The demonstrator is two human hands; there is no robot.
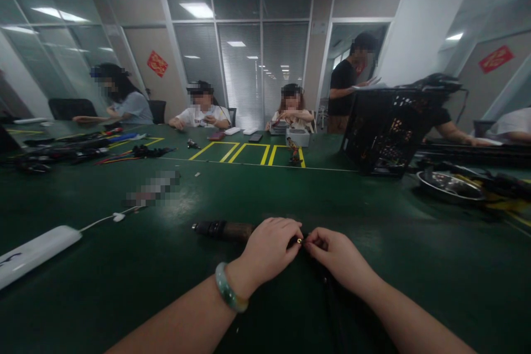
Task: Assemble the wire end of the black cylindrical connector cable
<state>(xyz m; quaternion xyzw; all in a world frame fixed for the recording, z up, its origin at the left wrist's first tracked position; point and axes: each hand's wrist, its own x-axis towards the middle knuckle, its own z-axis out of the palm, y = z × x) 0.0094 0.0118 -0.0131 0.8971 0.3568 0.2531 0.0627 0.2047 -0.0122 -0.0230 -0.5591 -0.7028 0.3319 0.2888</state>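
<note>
A dark electric screwdriver (232, 230) lies across the green table, its metal tip pointing left and its brownish body running under my left hand (271, 246). The fingers of that hand are curled over the tool's rear part. A small brass-coloured metal end (299, 240) shows at the left thumb and fingertips; what it belongs to is hard to make out. Close against it, my right hand (332, 251) pinches a thin dark piece with thumb and forefinger. From beneath the right hand a black cord (326, 282) runs down toward me. The pinched part is mostly hidden by the fingers.
A white power strip (39, 251) with a cable lies at left. Behind it are tangled dark cables (62, 149). A black computer case (379, 130) stands at back right, beside a metal bowl (450, 185). Yellow tape outlines (249, 146) mark the table. Several people sit or stand beyond.
</note>
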